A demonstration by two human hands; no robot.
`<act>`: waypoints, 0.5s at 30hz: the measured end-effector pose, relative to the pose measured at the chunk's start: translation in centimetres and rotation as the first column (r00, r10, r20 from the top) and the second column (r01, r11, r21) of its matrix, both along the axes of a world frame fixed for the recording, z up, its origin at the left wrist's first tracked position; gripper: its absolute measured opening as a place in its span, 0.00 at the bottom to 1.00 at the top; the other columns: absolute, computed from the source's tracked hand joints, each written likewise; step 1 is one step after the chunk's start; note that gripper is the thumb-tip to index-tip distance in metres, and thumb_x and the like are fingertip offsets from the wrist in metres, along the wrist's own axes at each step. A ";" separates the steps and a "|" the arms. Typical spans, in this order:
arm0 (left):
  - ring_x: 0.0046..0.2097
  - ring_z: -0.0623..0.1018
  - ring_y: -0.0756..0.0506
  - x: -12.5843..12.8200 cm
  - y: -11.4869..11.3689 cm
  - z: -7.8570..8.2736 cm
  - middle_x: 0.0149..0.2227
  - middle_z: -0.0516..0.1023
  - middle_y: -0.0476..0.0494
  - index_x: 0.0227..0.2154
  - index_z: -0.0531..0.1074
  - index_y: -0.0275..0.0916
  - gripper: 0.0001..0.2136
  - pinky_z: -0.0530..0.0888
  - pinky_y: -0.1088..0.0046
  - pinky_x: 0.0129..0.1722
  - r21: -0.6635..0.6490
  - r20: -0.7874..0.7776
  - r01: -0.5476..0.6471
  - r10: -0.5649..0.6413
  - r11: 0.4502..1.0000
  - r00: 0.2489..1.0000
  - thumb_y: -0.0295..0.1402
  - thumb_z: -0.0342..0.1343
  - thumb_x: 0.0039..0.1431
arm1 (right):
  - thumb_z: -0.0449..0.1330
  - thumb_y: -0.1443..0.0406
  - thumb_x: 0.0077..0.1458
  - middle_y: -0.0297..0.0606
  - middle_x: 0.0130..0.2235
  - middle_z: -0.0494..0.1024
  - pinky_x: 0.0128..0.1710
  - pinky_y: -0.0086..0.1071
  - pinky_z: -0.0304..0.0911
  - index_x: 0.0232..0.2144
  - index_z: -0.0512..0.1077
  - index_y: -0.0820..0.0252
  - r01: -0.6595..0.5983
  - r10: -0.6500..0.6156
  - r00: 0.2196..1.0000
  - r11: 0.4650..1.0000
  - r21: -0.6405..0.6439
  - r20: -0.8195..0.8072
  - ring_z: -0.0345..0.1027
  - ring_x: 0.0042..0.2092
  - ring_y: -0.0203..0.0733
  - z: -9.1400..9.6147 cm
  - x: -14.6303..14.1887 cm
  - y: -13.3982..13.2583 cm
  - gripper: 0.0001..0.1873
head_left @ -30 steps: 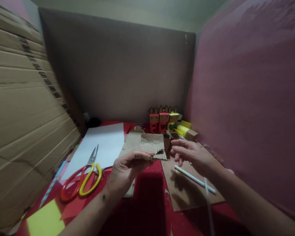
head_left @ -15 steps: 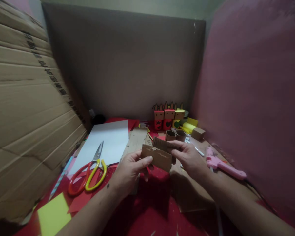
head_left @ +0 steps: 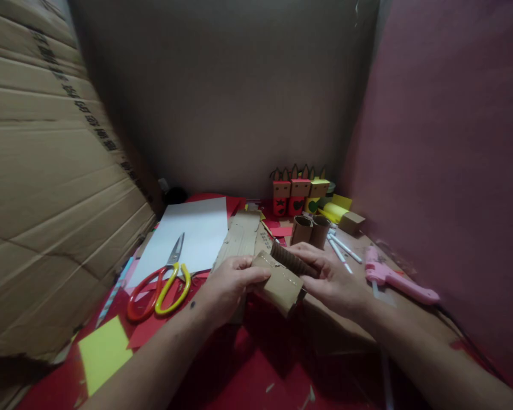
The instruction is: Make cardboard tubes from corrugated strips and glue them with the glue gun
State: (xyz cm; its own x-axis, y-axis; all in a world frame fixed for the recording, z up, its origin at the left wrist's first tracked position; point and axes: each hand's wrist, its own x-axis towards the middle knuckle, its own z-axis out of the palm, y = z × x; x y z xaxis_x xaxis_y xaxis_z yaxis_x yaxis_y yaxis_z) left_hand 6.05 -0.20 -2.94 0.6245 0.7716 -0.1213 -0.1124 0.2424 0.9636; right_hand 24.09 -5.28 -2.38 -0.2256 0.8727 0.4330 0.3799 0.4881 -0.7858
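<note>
My left hand [head_left: 235, 282] pinches a small brown cardboard piece [head_left: 277, 283] with its thumb on top. A shiny line, like glue, runs along that piece's upper edge. In my right hand [head_left: 325, 273] is a strip of corrugated cardboard [head_left: 291, 259], its ridged face showing, held close behind the first piece. The two pieces overlap in view; whether they touch I cannot tell. Right of my right hand lies a pink glue gun [head_left: 399, 278]. Scissors [head_left: 166, 285] with one red and one yellow handle lie to the left, blades on white paper [head_left: 192, 228].
Several red and yellow animal-like figures [head_left: 299, 196] stand at the back beside a yellow roll [head_left: 336, 212]. Two cardboard tubes [head_left: 302, 229] stand before them. A large cardboard sheet [head_left: 34, 199] walls the left; a pink wall [head_left: 444, 171] bounds the right. Yellow paper [head_left: 105, 353] lies front left.
The piece in my left hand has tilted, its right end now lower. My right hand has brought the corrugated strip closer behind it. The camera view has shifted slightly down.
</note>
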 end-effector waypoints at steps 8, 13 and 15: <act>0.22 0.66 0.51 0.1 0.3 -0.6 0.18 0.66 0.49 0.16 0.66 0.35 0.06 0.62 0.74 0.24 0.004 -0.070 -0.013 0.013 1.000 0.997 0.27 0.58 0.39 | 0.51 0.79 0.44 0.39 0.48 0.64 0.48 0.38 0.61 0.58 0.55 0.50 -0.069 0.051 0.926 0.997 0.035 0.373 0.60 0.48 0.42 0.6 -0.2 -0.8 0.39; 0.20 0.65 0.52 0.3 0.1 -0.9 0.16 0.65 0.50 0.15 0.65 0.35 0.05 0.60 0.76 0.22 -0.026 -0.147 0.017 -0.021 1.000 0.989 0.26 0.57 0.38 | 0.52 0.79 0.41 0.45 0.50 0.61 0.50 0.41 0.60 0.61 0.46 0.56 -0.065 0.074 0.834 0.997 -0.037 0.546 0.59 0.50 0.45 -0.6 -0.1 -1.0 0.44; 0.19 0.65 0.53 0.3 0.1 -0.9 0.16 0.66 0.51 0.16 0.65 0.35 0.05 0.59 0.76 0.21 -0.041 -0.179 0.015 -0.022 0.999 0.984 0.26 0.56 0.38 | 0.51 0.79 0.42 0.47 0.53 0.59 0.51 0.41 0.59 0.62 0.41 0.56 -0.079 0.124 0.819 0.992 -0.103 0.560 0.58 0.52 0.47 -1.3 0.1 -1.0 0.46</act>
